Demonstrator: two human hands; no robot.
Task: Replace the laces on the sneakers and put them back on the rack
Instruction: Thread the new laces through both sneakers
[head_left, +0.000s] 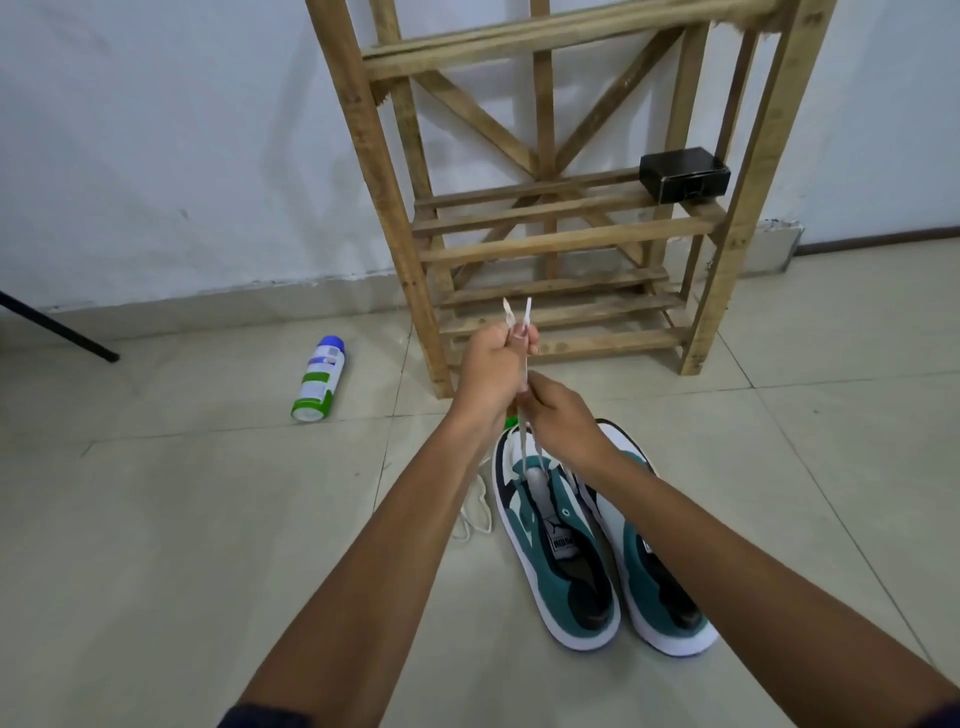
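**Both lace ends held up above the left sneaker**

While both arms reach forward over the tiled floor (156, 519), the left hand (491, 371) is curled into a fist round the white lace (525, 387), whose two tipped ends stick up out of the top of the fist toward twelve o'clock. Just below it, at about five o'clock from that fist, the right hand (563, 418) pinches the same two strands between thumb and fingers; the two hands are touching or very nearly so. From the right hand the strands run straight down and spread slightly to the front eyelets of the left sneaker (556, 545), a teal, white and dark shoe standing on the floor with its toe toward the rack. Its tongue is exposed and no lacing crosses higher up.

Touching it at three o'clock stands the right sneaker (660, 571), partly covered by the right forearm; whether it carries a lace I cannot tell. At nine o'clock from the left sneaker a loose white lace (475, 512) lies in loops on the tiles, just beside the sole.

The wooden rack (550, 228) stands at twelve o'clock against the white wall, its slatted shelves holding no shoes. A small black box (683, 174) sits at the right end of its middle shelf. At ten o'clock from the sneakers, well apart, a spray can (318, 378) lies on its side.
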